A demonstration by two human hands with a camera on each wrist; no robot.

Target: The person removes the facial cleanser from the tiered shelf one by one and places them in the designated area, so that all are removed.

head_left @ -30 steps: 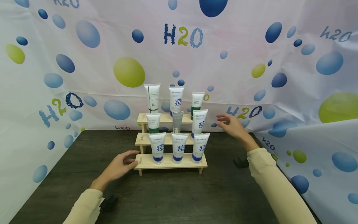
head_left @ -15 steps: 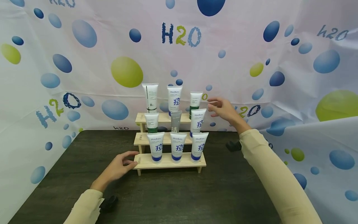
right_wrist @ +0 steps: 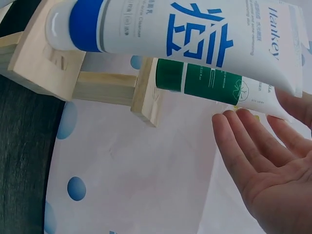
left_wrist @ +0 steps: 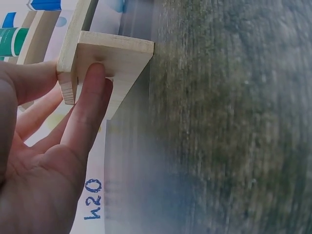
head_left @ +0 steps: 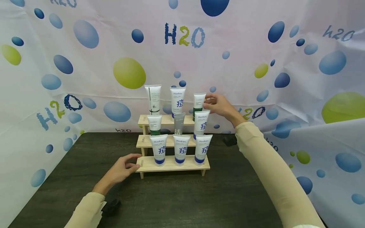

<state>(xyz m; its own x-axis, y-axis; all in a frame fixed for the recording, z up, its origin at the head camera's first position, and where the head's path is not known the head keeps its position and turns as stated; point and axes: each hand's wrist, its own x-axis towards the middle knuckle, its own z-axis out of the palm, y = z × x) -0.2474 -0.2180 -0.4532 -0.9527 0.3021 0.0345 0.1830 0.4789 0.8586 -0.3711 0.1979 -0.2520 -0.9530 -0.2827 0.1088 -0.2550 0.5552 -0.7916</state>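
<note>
A three-tier wooden display stand (head_left: 174, 164) carries several squeeze tubes standing on their caps. In the head view my left hand (head_left: 121, 169) is at the left end of the lowest tier. The left wrist view shows its thumb at the board's edge (left_wrist: 68, 68) and fingers against the leg (left_wrist: 117, 56), gripping the stand. My right hand (head_left: 219, 105) is at the top tier, fingertips right beside a green-and-white tube (head_left: 199, 103). In the right wrist view the fingers (right_wrist: 239, 141) extend along that tube's side, with the thumb partly hidden behind a blue-and-white tube (right_wrist: 141, 27).
The lowest tier holds a row of blue-and-white tubes (head_left: 181, 148). A grey tube (head_left: 179, 123) and a small green-capped tube (head_left: 155, 124) stand on the middle tier. Behind the dark wooden table (head_left: 171, 202) hangs a white backdrop (head_left: 242, 38) with coloured dots.
My right hand has moved left from beside the stand to the green-and-white tube on the top tier. My left hand has stayed at the stand's lower left end.
</note>
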